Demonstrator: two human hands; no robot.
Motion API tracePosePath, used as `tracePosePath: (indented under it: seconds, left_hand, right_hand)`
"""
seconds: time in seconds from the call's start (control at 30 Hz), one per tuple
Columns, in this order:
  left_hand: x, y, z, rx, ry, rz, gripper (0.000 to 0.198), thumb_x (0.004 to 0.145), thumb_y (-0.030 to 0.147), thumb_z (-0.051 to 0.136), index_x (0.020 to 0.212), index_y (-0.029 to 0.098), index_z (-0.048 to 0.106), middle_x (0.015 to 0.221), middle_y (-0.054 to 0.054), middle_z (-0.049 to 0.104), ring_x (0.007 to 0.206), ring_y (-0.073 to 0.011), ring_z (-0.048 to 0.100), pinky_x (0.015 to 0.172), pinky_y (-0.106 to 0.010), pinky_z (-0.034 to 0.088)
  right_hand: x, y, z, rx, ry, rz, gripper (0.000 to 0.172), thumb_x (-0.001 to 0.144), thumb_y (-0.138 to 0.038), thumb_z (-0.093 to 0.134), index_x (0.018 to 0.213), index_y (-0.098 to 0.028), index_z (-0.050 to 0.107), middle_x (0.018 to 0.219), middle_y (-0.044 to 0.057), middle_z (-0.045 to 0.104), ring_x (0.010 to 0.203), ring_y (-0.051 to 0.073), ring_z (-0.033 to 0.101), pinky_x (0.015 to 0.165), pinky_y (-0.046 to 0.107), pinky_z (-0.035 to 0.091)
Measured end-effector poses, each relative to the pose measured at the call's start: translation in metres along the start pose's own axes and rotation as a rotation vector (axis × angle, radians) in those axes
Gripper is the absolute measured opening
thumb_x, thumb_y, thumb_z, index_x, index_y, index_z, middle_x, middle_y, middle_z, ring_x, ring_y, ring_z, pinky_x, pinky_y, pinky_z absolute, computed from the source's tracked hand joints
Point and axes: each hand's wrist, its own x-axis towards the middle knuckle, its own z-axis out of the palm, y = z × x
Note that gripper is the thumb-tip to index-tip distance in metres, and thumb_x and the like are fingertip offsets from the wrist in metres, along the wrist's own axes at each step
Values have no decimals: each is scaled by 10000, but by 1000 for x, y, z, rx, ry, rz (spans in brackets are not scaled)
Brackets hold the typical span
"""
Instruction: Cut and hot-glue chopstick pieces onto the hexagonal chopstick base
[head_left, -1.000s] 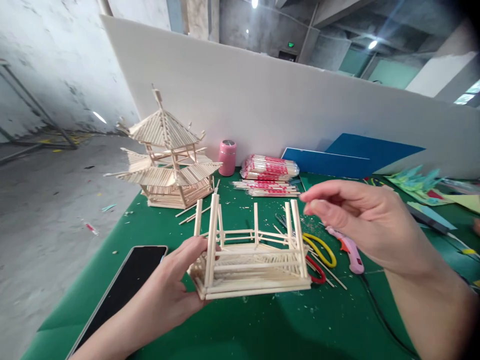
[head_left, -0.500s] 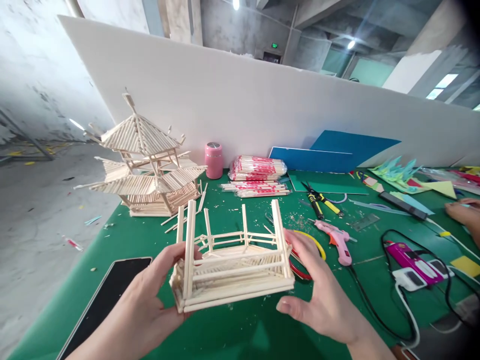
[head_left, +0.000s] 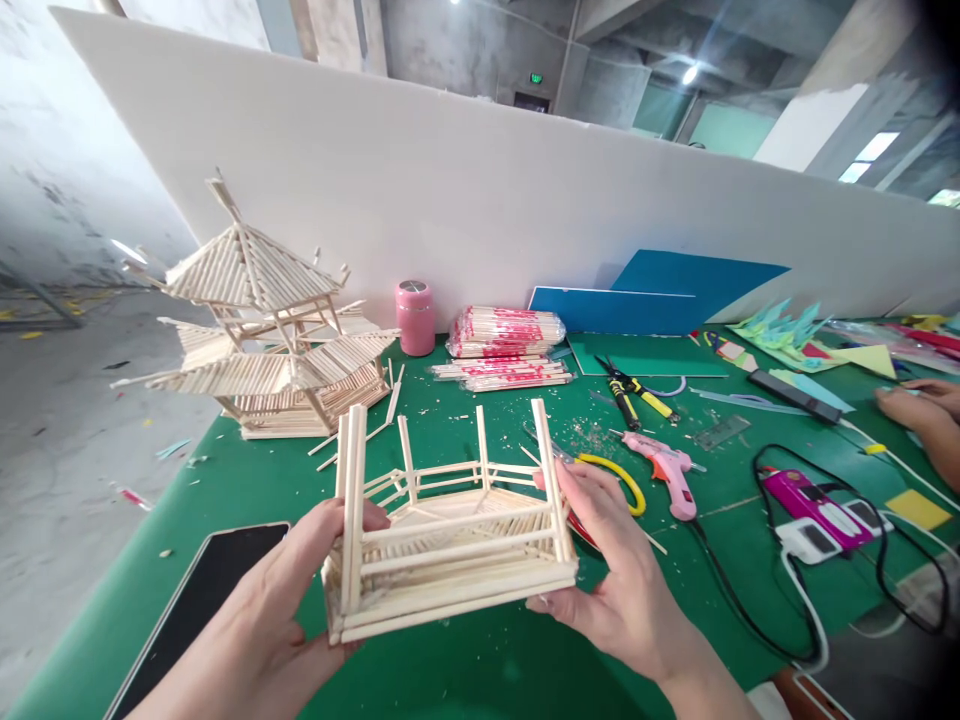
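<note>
Between my hands is a wooden-stick pavilion base [head_left: 457,560], with upright posts, low railings and a slatted floor, held above the green table. My left hand [head_left: 292,580] grips its left end, thumb below and fingers behind the corner posts. At the right end, my right hand [head_left: 615,560] closes on the corner, fingers by the post and thumb at the lower edge. Behind to the left stands a stick pavilion model [head_left: 277,350] with tiered slatted roofs. Partly hidden behind my right hand are scissors [head_left: 619,480] with yellow and red handles.
A black phone [head_left: 202,610] lies at left. Further back are a pink canister [head_left: 415,318], bagged sticks [head_left: 506,335], yellow-handled pliers [head_left: 637,395], and a pink glue gun [head_left: 664,470]. A corded power strip [head_left: 825,515] sits right, near another person's hand [head_left: 919,410].
My right hand has closed in on the base's right end, its thumb now at the lower edge. The base sits slightly further left in view, and the whole view has shifted.
</note>
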Motion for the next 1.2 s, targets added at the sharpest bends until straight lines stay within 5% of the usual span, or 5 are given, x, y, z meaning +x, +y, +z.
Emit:
tracePosePath:
  seconds: [0.43, 0.63, 1.03, 1.2]
  left_hand:
    - [4, 5, -10, -112, -73, 61, 341, 725, 175, 507, 1035, 293, 426, 991, 11, 583, 870, -177, 566, 706, -210, 447]
    - [6, 14, -23, -120, -245, 76, 331, 731, 103, 481, 1024, 230, 397, 1014, -41, 536, 891, -171, 544, 756, -254, 451]
    - [5, 16, -27, -121, -269, 91, 339, 706, 75, 511, 993, 214, 395, 945, -40, 513, 847, -169, 503, 746, -283, 451]
    - [3, 17, -25, -121, -209, 119, 410, 726, 167, 599, 1067, 227, 380, 1094, -66, 491, 1006, -193, 486, 857, -303, 433]
  right_hand:
    - [0, 1, -1, -24, 34, -36, 828, 709, -488, 634, 1387, -223, 240, 1189, 90, 520, 1152, 297, 383, 955, 468, 353]
    - [-2, 3, 2, -54, 85, -108, 768, 741, -417, 630, 1380, -173, 282, 1171, 129, 538, 1114, 310, 420, 911, 469, 382]
    - [-6, 7, 3, -183, 96, -134, 763, 736, -494, 591, 1371, -190, 298, 1163, 113, 553, 1104, 327, 447, 857, 459, 437]
    - [-8, 5, 5, -175, 97, -113, 775, 747, -468, 586, 1390, -188, 256, 1194, 123, 523, 1117, 337, 428, 845, 485, 437]
